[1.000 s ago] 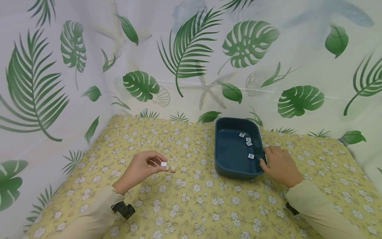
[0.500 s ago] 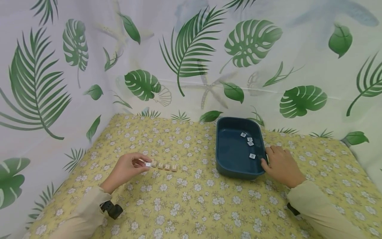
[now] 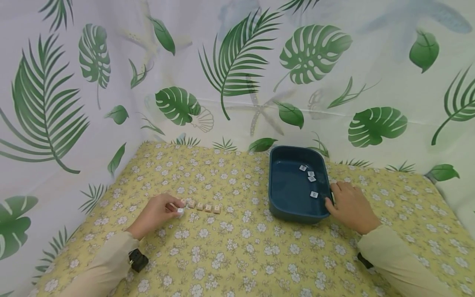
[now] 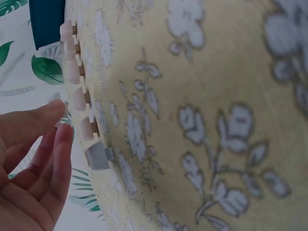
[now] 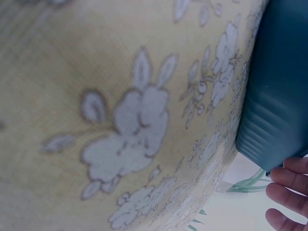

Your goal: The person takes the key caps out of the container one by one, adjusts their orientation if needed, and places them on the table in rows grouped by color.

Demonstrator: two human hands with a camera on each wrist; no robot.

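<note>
Resting against the bin, fingers loose, is the right hand; four tiles lie inside. The left hand has bent fingers by a white tile (gripped or not, I cannot tell) at the left end of the beige tiles.
</note>
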